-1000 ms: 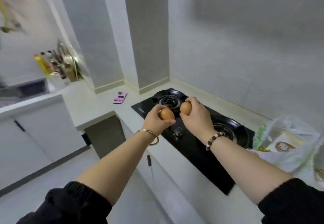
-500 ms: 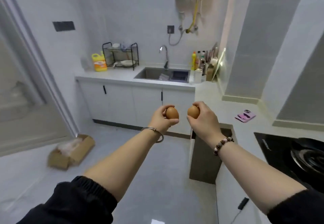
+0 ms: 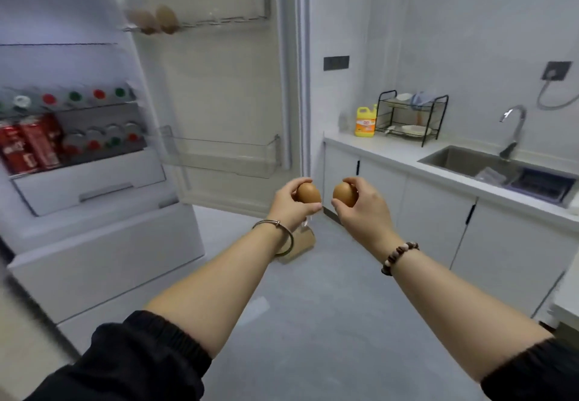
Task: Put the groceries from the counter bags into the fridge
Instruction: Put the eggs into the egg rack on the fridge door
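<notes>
My left hand [image 3: 289,204] holds a brown egg [image 3: 308,193] in its fingertips. My right hand [image 3: 363,209] holds a second brown egg [image 3: 343,194] the same way, and the two eggs are a small gap apart at chest height. The fridge [image 3: 94,244] stands open at the left, its door [image 3: 225,87] swung back ahead of me. Two eggs [image 3: 156,19] sit in the door's top shelf. The lower door shelf [image 3: 219,156] is bare. Both hands are short of the door, below its lower shelf.
Inside the fridge are red cartons [image 3: 28,146] and rows of bottles [image 3: 78,98] above a white drawer [image 3: 91,181]. At the right, a counter [image 3: 391,154] carries a yellow detergent bottle [image 3: 365,121], a dish rack [image 3: 410,117] and a sink [image 3: 463,159]. A cardboard box [image 3: 300,244] lies on the floor.
I have turned left from the stove and counter bags, past the sink, to face the open fridge. Both hands still hold their eggs, now slightly further apart.
</notes>
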{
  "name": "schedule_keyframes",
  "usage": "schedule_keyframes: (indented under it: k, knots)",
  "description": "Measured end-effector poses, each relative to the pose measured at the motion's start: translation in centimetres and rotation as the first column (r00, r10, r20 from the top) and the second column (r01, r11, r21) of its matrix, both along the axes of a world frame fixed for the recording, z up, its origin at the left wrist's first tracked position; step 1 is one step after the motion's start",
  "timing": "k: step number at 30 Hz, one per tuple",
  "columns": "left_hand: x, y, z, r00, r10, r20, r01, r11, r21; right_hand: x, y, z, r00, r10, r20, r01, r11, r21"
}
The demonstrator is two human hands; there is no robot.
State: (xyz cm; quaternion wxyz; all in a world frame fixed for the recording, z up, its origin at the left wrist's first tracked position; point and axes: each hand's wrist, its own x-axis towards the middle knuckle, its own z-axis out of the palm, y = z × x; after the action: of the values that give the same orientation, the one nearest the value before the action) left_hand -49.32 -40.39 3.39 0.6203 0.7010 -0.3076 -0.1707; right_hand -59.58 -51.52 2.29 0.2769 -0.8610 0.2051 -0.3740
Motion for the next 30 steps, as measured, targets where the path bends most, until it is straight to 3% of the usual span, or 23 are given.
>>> schedule_keyframes:
  k: [5,12,23,30]
  knots:
    - [5.9,4.7,2.6,0.994,0.103,0.047,-0.1,0.993,-0.063,7.4,4.0,2.5,0.99,0.119,0.073,-0.118,0.993,-0.029]
    - [15.7,10.8,5.6,0.97,0.188,0.158,-0.17,0.978,-0.118,17.5,9.6,6.3,0.972,0.18,0.149,-0.162,0.979,-0.123]
    - [29.6,14.6,12.3,0.918,0.207,0.338,-0.173,0.976,-0.129,30.9,13.5,12.8,0.935,0.153,0.319,-0.092,0.976,-0.197]
    - [33.8,15.7,17.7,0.824,0.228,0.52,-0.133,0.968,-0.213,35.6,13.9,18.3,0.853,0.222,0.472,-0.035,0.927,-0.373]
